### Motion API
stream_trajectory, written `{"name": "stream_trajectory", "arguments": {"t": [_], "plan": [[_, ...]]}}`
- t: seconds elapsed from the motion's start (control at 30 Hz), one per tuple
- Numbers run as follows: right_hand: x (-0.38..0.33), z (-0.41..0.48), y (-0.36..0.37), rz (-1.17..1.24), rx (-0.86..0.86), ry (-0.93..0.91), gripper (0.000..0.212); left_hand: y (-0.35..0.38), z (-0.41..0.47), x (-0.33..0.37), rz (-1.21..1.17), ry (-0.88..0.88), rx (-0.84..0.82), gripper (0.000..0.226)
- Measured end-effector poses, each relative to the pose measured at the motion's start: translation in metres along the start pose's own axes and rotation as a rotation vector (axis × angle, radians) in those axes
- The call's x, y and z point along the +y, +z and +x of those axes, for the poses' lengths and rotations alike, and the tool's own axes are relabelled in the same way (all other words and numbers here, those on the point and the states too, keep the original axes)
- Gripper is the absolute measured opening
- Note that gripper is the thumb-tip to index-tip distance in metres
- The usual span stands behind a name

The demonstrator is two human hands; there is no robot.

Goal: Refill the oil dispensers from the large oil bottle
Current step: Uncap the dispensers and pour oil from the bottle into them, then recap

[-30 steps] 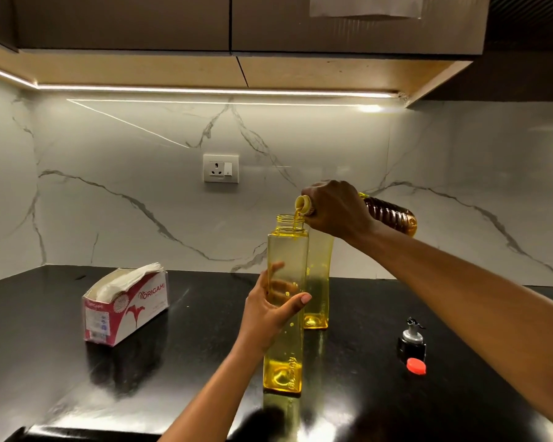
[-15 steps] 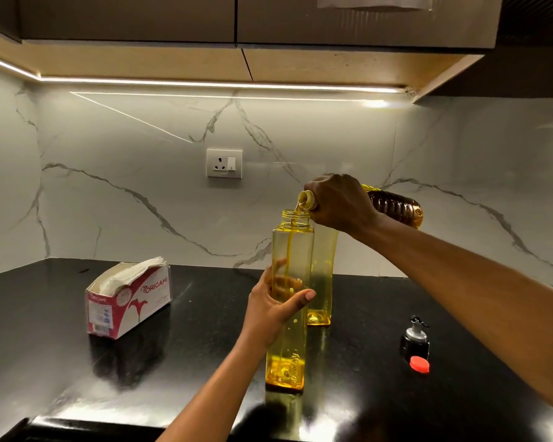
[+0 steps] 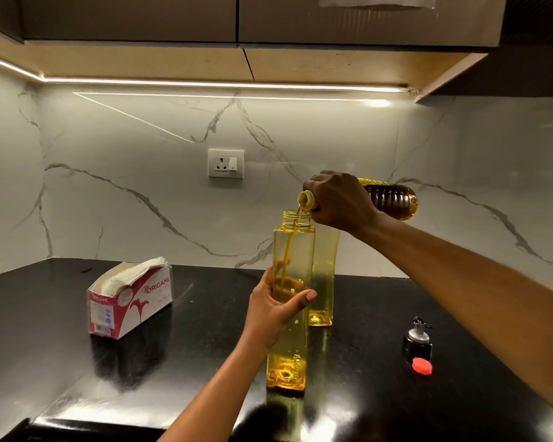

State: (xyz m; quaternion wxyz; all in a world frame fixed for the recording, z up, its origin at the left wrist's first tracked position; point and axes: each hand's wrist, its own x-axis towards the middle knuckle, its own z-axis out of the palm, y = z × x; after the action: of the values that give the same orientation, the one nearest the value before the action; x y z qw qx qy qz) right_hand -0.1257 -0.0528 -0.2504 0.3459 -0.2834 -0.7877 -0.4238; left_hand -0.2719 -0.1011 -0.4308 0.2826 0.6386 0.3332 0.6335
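Large oil bottle (image 3: 391, 200), held near level above the counter (image 3: 61, 330) by the right hand (image 3: 339, 199) curled round its neck, streams oil into the near dispenser (image 3: 292, 256), which the left hand (image 3: 272, 309) grips mid-body; fill is low, so the next move calls for steady pouring over the opening.

Tabletop (image 3: 77, 362): glossy black stone, speckled, reflective. Backsplash (image 3: 125, 218): smooth white veined marble. Oil dispensers (image 3: 292, 250): clear yellow-tinted plastic. Large oil bottle (image 3: 393, 200): ribbed transparent plastic. Tissue box (image 3: 131, 303): printed cardboard, paper inside.
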Motion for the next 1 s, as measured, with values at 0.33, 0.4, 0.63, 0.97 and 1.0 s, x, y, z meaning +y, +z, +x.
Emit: {"name": "stream_trajectory", "arguments": {"t": [0.33, 0.4, 0.63, 0.97, 1.0], "plan": [[0.0022, 0.0000, 0.0001, -0.018, 0.028, -0.048, 0.015, 0.0014, 0.0005, -0.0006, -0.005, -0.004, 0.006, 0.095], [0.0023, 0.0005, -0.0005, -0.032, 0.036, -0.064, 0.015, 0.0015, 0.0007, -0.0007, -0.001, -0.003, 0.008, 0.097], [0.0022, 0.0016, -0.0021, -0.060, 0.065, -0.119, 0.017, 0.0020, 0.0012, -0.0021, -0.008, -0.007, 0.018, 0.100], [0.0048, 0.0024, -0.0026, -0.078, 0.061, -0.149, 0.018, 0.0028, 0.0022, -0.0028, -0.003, 0.006, 0.012, 0.093], [0.0049, 0.0025, -0.0025, -0.086, 0.060, -0.156, 0.018, 0.0032, 0.0024, -0.0027, -0.009, 0.008, 0.013, 0.095]]}}
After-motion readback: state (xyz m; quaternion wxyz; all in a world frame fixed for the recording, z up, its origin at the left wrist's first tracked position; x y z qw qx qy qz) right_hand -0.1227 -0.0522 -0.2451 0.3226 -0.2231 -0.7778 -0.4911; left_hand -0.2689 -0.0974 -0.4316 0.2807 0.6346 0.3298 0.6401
